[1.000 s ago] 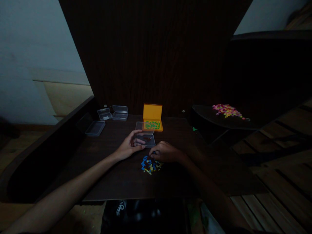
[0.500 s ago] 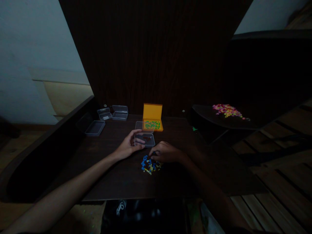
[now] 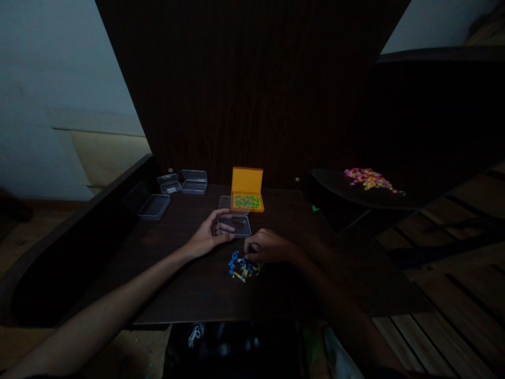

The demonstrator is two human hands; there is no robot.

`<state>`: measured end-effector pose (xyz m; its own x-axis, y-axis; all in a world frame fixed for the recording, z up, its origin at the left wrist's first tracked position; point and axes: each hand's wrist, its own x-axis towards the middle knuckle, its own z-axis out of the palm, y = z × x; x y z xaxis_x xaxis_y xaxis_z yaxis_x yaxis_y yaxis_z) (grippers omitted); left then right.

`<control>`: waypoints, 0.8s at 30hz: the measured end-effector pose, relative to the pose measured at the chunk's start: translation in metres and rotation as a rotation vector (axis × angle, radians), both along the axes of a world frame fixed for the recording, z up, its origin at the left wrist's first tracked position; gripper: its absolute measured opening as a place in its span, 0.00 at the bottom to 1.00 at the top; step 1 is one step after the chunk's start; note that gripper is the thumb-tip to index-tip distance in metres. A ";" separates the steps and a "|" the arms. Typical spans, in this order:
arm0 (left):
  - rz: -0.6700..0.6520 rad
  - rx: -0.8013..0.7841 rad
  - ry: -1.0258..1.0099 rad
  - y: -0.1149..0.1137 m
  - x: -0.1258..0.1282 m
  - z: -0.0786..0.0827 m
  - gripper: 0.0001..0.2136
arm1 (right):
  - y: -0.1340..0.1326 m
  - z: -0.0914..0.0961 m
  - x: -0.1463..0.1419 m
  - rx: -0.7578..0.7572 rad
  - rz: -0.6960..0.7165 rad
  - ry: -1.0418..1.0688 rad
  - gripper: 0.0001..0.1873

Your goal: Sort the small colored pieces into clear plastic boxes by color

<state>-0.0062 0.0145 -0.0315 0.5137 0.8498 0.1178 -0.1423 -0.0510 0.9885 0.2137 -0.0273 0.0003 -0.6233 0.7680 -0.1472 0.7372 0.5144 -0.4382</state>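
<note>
My left hand (image 3: 211,230) grips the left side of a clear plastic box (image 3: 245,231), fingers behind and thumb along its front edge. The box's lid stands open at the back, and a few small reddish-brown pieces lie inside. My right hand (image 3: 268,246) is at the upper right edge of a pile of small blue, yellow and pale plastic pieces (image 3: 237,272). Its fingers are curled into a pinch, and whatever they may hold is hidden. Behind the clear box stands an open orange box (image 3: 247,181) with small green pieces (image 3: 246,201) in it.
At the back left are two open clear boxes, a small one (image 3: 169,184) and a larger one (image 3: 194,182), with another open clear box (image 3: 154,207) nearer. A pink and yellow heap of small pieces (image 3: 369,179) lies on the right-hand ledge. A dark panel (image 3: 252,95) rises behind the table.
My right hand's fingers have drawn in slightly to the right and closed more tightly at the edge of the pile. My left hand and the clear box have stayed put.
</note>
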 end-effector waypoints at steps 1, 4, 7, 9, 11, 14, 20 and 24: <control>0.001 -0.001 0.003 0.000 0.000 0.000 0.31 | 0.000 0.000 0.000 -0.003 0.002 0.006 0.06; 0.003 -0.003 0.001 0.000 0.000 0.001 0.30 | 0.000 0.000 0.000 -0.004 -0.001 0.013 0.05; 0.007 -0.008 0.011 -0.001 0.000 0.003 0.31 | 0.000 0.001 0.000 0.000 -0.009 0.015 0.06; 0.010 -0.007 0.022 -0.002 0.000 0.004 0.31 | 0.000 0.001 0.000 0.001 -0.009 0.011 0.06; 0.008 -0.004 0.023 -0.002 0.000 0.004 0.31 | 0.000 0.001 -0.001 0.005 -0.009 0.005 0.07; 0.011 0.006 0.013 -0.002 0.000 0.003 0.30 | 0.000 0.002 -0.001 0.019 -0.014 0.002 0.08; 0.014 -0.002 0.025 -0.001 0.000 0.002 0.31 | -0.001 0.002 -0.002 0.024 -0.020 -0.005 0.13; 0.006 -0.009 0.027 0.000 0.000 0.002 0.31 | -0.001 0.001 -0.002 0.028 -0.010 -0.001 0.18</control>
